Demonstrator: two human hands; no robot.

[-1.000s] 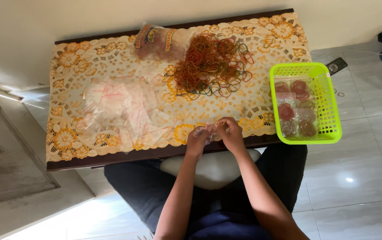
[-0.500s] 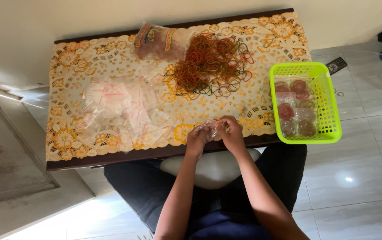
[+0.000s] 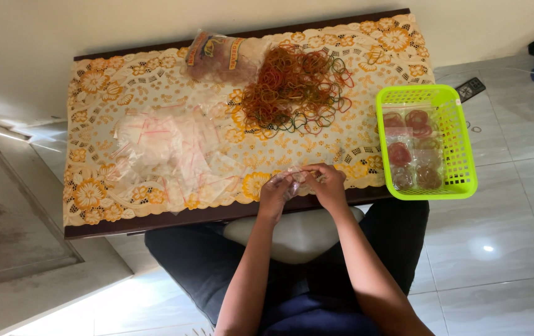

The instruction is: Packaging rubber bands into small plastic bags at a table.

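A dark wooden desk [image 3: 155, 221] under an orange-flowered lace cloth [image 3: 124, 81] stands on pale floor tiles [image 3: 503, 236]. The lime-green plastic basket [image 3: 459, 149] holds bagged rubber bands. Both hands' fingers [image 3: 326, 180] pinch a small clear plastic bag [image 3: 293, 181].

One head camera is looking straight down from well above, taking in table [image 3: 155, 93], floor and lap around the hands [image 3: 304, 186].

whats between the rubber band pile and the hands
In the head view, only bare floral cloth lies between the band pile and the left hand and right hand, which hold a small clear bag.
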